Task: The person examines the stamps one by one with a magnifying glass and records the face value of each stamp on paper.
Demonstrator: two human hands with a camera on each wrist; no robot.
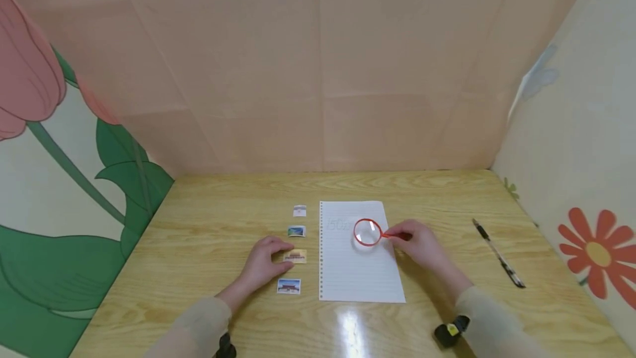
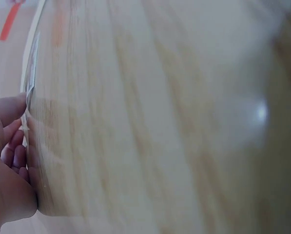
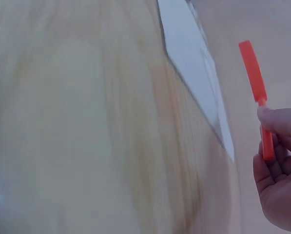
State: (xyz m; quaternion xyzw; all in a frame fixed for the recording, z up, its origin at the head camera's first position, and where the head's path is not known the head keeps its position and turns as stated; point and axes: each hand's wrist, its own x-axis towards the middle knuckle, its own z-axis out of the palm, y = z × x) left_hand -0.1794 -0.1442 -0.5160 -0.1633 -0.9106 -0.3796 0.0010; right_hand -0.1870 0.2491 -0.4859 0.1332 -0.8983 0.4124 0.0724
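Observation:
My right hand pinches the thin handle of a red-rimmed magnifying glass between thumb and fingers. Its round lens is over a white lined sheet, with a shadow below it. In the right wrist view the red rim shows edge-on, raised above the table. On the other side, my left hand has thumb and forefinger at the edges of a yellow stamp with a building on it. The left wrist view shows the thumb against a stamp edge; the forefinger is mostly hidden there.
Other small stamps line up with the yellow one: a pale stamp, a blue-green stamp and a blue temple stamp. Faint writing marks the sheet's top. A black-and-clear pen lies right on the wooden table.

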